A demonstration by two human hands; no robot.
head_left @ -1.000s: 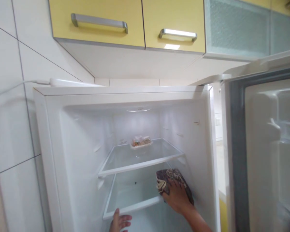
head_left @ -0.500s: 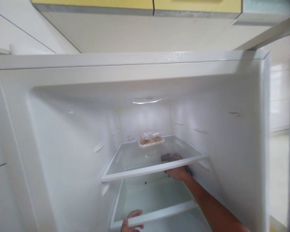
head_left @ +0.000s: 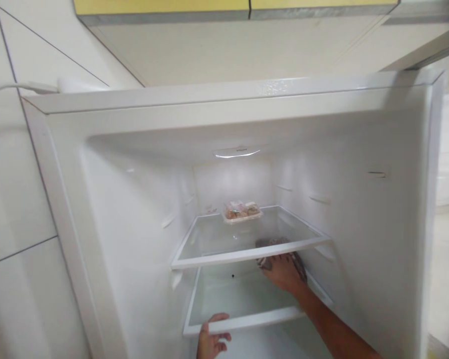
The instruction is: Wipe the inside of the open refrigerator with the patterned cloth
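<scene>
My left hand [head_left: 213,340] comes up from the bottom edge of view, half open with the fingers apart. One finger lies above the front rim of the lower shelf [head_left: 262,320] and the others curl below it; I can't tell whether any of them presses on the rim. To the right, my right hand [head_left: 283,271] reaches in beneath the front of the upper shelf [head_left: 228,259], palm down, fingers bent over a brown patterned cloth [head_left: 264,263] that I have hold of. The cloth is between the two shelves, toward the right, its far part showing through the glass above. I can't tell which surface it touches.

Around that, from the left: a tiled wall [head_left: 18,194] with dark joints, and a white cable [head_left: 7,89] running toward the top corner of the fridge [head_left: 108,224]. A small dark spot [head_left: 232,275] shows through the gap between the shelves. A clear tray of food [head_left: 242,212] sits toward the back of the upper shelf, under a light cover [head_left: 237,151] in the ceiling. Yellow cupboards [head_left: 164,7] hang overhead. On the right inner wall there are moulded ledges [head_left: 320,200] and a narrow slot [head_left: 376,175].
</scene>
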